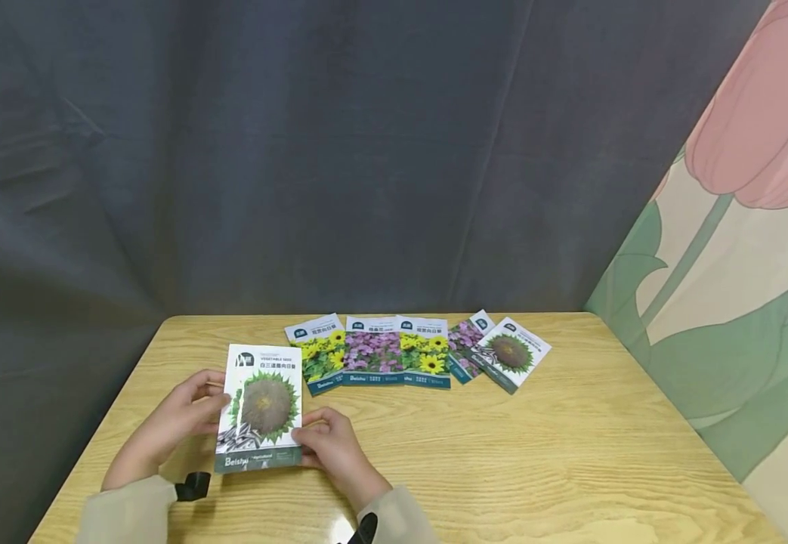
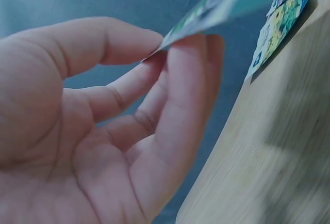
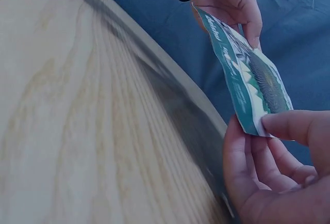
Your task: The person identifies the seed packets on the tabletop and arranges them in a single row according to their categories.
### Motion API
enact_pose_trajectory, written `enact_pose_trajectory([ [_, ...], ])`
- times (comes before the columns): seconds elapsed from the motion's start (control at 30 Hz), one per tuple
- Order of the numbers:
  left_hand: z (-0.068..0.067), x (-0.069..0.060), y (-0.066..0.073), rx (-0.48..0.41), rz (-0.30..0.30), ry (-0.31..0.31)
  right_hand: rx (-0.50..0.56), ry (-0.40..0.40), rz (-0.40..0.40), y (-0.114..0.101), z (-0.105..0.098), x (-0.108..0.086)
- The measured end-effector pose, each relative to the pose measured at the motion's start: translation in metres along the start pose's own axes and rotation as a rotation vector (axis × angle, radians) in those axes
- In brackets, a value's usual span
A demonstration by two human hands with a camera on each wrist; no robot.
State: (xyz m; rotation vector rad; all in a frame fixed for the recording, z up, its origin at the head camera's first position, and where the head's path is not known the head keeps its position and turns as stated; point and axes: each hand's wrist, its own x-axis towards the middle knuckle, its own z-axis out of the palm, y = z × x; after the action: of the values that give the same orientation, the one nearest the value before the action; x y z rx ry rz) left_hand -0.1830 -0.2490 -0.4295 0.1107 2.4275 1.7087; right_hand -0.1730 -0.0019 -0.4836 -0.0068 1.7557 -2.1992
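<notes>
At the left part of the wooden table, head view: a white seed packet printed with a sunflower head is held by both side edges, left hand on one, right hand on the other. Beyond it lies a row of three flower packets; farther right, a second sunflower packet partly covers a purple-flower packet. Left wrist view: thumb and fingers pinch the held packet's edge. Right wrist view: the thumb presses the printed face near a lower corner, fingers gripping from behind.
</notes>
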Motion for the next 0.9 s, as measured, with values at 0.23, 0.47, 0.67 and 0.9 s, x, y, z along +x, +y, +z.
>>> enact_pose_trajectory([
  [0.23, -0.003, -0.003, -0.001, 0.032, -0.011, -0.05, -0.064, -0.053, 0.014, 0.001, -0.004, -0.006],
  [0.47, -0.007, -0.004, -0.006, 0.038, -0.01, -0.126, -0.06, -0.097, 0.033, 0.006, -0.006, -0.011],
  [0.67, -0.011, -0.005, -0.013, 0.043, -0.03, -0.182, -0.067, -0.135, 0.039, 0.009, -0.004, -0.013],
  [0.9, -0.014, -0.006, -0.016, 0.071, -0.057, -0.21, -0.093, -0.171, 0.038, 0.014, -0.002, -0.015],
])
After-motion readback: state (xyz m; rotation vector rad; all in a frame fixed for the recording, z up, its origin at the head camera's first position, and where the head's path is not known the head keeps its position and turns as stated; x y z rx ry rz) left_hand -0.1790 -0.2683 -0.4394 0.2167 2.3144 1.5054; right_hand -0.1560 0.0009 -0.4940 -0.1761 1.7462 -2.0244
